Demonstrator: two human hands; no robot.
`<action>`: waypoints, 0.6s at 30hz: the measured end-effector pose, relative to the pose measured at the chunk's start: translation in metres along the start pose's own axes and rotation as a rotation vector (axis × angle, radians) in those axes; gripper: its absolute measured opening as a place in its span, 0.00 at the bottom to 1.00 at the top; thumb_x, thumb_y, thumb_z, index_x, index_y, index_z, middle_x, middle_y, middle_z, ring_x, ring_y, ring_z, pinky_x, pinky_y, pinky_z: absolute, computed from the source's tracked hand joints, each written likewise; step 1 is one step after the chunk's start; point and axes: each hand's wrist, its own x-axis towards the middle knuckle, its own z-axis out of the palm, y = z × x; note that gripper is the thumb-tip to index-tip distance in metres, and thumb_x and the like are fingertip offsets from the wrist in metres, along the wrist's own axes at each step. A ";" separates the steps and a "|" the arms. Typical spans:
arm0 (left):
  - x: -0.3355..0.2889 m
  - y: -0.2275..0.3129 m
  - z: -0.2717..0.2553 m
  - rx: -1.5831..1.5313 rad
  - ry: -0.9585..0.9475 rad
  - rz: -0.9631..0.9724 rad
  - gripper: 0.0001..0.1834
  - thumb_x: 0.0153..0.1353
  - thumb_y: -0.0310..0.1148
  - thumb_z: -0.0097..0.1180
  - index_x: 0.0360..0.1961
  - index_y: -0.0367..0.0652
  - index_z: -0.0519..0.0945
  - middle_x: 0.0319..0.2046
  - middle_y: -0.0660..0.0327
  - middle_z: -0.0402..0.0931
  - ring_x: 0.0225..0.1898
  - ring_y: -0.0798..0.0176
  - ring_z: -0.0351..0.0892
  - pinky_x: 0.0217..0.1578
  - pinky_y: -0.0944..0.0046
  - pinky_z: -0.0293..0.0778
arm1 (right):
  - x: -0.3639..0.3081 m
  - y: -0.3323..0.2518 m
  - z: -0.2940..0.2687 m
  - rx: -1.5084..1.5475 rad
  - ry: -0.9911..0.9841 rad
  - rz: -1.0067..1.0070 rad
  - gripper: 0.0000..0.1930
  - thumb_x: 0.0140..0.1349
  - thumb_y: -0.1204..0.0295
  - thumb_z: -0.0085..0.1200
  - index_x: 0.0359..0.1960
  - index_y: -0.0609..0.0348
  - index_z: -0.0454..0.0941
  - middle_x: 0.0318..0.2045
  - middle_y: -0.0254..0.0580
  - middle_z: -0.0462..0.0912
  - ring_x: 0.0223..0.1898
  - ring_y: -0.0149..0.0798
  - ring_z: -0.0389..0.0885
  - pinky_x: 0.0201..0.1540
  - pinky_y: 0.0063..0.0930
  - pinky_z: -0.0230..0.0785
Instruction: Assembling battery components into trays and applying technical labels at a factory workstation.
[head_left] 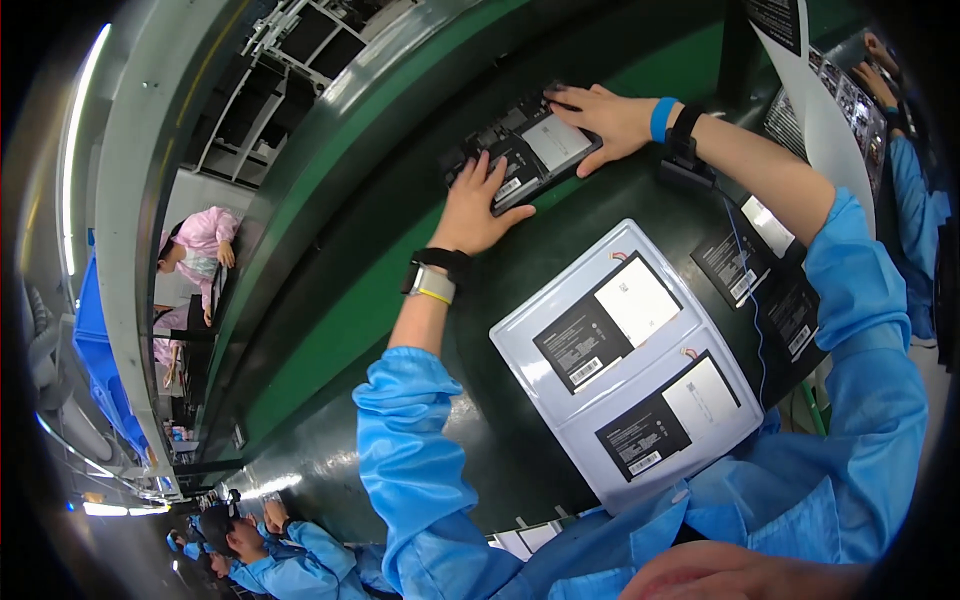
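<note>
Across the far side of the dark green bench, a stack of flat black-and-white battery packs [553,143] lies between my two hands. My left hand [472,208] spans its left end, fingers over the top and thumb along the near side. At the right end, my right hand [612,122] grips it, with its fingers at the far edge and its thumb at the near corner. Closer to me is a pale grey tray [520,365] with two recesses. An upper battery pack [607,322] and a lower battery pack [670,415] lie in them, one in each.
More battery packs [735,262] lie right of the tray, and a thin blue cord [752,315] hangs from my right wristband [684,138]. A white sheet [815,110] stands at the upper right. Co-workers in blue [290,555] and pink [205,240] are off to the left.
</note>
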 end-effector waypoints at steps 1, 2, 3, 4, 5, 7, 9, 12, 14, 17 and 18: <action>-0.002 0.006 0.002 -0.028 -0.028 -0.052 0.50 0.58 0.59 0.66 0.72 0.37 0.64 0.73 0.34 0.54 0.75 0.33 0.53 0.72 0.44 0.55 | -0.001 -0.003 -0.001 0.018 0.004 0.016 0.54 0.57 0.40 0.64 0.71 0.73 0.58 0.75 0.66 0.51 0.77 0.58 0.51 0.72 0.48 0.52; -0.003 0.009 0.003 -0.023 -0.023 -0.049 0.50 0.58 0.59 0.66 0.72 0.37 0.64 0.73 0.34 0.54 0.75 0.33 0.53 0.72 0.44 0.55 | -0.002 -0.006 -0.003 0.037 0.007 0.032 0.53 0.59 0.40 0.63 0.71 0.74 0.58 0.75 0.65 0.52 0.77 0.58 0.51 0.73 0.48 0.51; -0.004 0.012 0.004 -0.034 0.016 -0.067 0.50 0.60 0.59 0.64 0.72 0.34 0.62 0.73 0.34 0.53 0.75 0.34 0.52 0.72 0.45 0.55 | -0.003 -0.008 -0.003 0.032 0.012 0.033 0.53 0.59 0.40 0.63 0.71 0.74 0.58 0.75 0.65 0.52 0.77 0.58 0.51 0.73 0.48 0.51; -0.005 0.012 0.005 -0.045 0.056 -0.087 0.51 0.61 0.58 0.63 0.73 0.31 0.60 0.74 0.34 0.52 0.75 0.34 0.51 0.73 0.45 0.55 | -0.005 -0.009 -0.004 0.045 0.024 0.001 0.51 0.61 0.42 0.61 0.71 0.74 0.58 0.75 0.65 0.53 0.77 0.58 0.51 0.73 0.47 0.51; -0.006 0.011 0.006 0.027 -0.005 -0.084 0.51 0.65 0.56 0.60 0.73 0.27 0.56 0.75 0.35 0.50 0.76 0.35 0.49 0.73 0.46 0.53 | -0.006 -0.011 -0.003 0.058 0.034 -0.031 0.49 0.64 0.43 0.59 0.71 0.74 0.58 0.75 0.65 0.53 0.77 0.58 0.50 0.73 0.47 0.51; -0.007 0.010 0.009 0.053 -0.010 -0.092 0.50 0.66 0.55 0.59 0.73 0.27 0.56 0.75 0.35 0.49 0.76 0.35 0.49 0.73 0.45 0.53 | -0.006 -0.019 0.001 0.013 0.073 -0.031 0.47 0.66 0.45 0.57 0.71 0.75 0.58 0.75 0.66 0.53 0.77 0.58 0.50 0.73 0.46 0.51; -0.010 0.011 0.012 0.076 -0.019 -0.104 0.49 0.67 0.54 0.58 0.73 0.27 0.55 0.75 0.35 0.49 0.76 0.35 0.49 0.73 0.45 0.52 | -0.007 -0.026 0.001 -0.050 0.096 -0.024 0.43 0.70 0.48 0.54 0.70 0.76 0.58 0.74 0.67 0.54 0.77 0.59 0.50 0.73 0.46 0.51; -0.013 0.015 0.013 0.154 0.026 -0.094 0.48 0.69 0.56 0.54 0.74 0.28 0.54 0.75 0.35 0.49 0.76 0.35 0.48 0.74 0.43 0.50 | -0.006 -0.031 0.000 -0.064 0.089 0.006 0.44 0.68 0.47 0.55 0.70 0.77 0.58 0.74 0.68 0.54 0.77 0.60 0.50 0.73 0.46 0.52; -0.011 0.018 0.007 0.199 -0.056 -0.126 0.48 0.71 0.58 0.49 0.75 0.29 0.51 0.76 0.36 0.46 0.78 0.37 0.45 0.76 0.45 0.45 | 0.001 -0.041 -0.009 -0.136 0.024 -0.018 0.45 0.67 0.47 0.56 0.70 0.77 0.58 0.74 0.68 0.55 0.77 0.60 0.51 0.74 0.47 0.51; -0.006 0.021 0.006 0.158 -0.030 -0.068 0.48 0.71 0.59 0.47 0.74 0.26 0.53 0.75 0.35 0.48 0.77 0.36 0.46 0.76 0.45 0.46 | 0.011 -0.052 -0.004 -0.089 0.033 -0.105 0.46 0.65 0.48 0.57 0.71 0.76 0.57 0.73 0.66 0.58 0.76 0.60 0.53 0.74 0.47 0.50; -0.003 0.022 0.008 0.092 0.005 -0.002 0.48 0.71 0.60 0.47 0.73 0.24 0.54 0.75 0.34 0.50 0.76 0.35 0.48 0.75 0.45 0.47 | 0.015 -0.053 0.000 -0.052 0.018 -0.131 0.45 0.66 0.49 0.56 0.71 0.76 0.56 0.73 0.65 0.59 0.76 0.59 0.53 0.75 0.47 0.50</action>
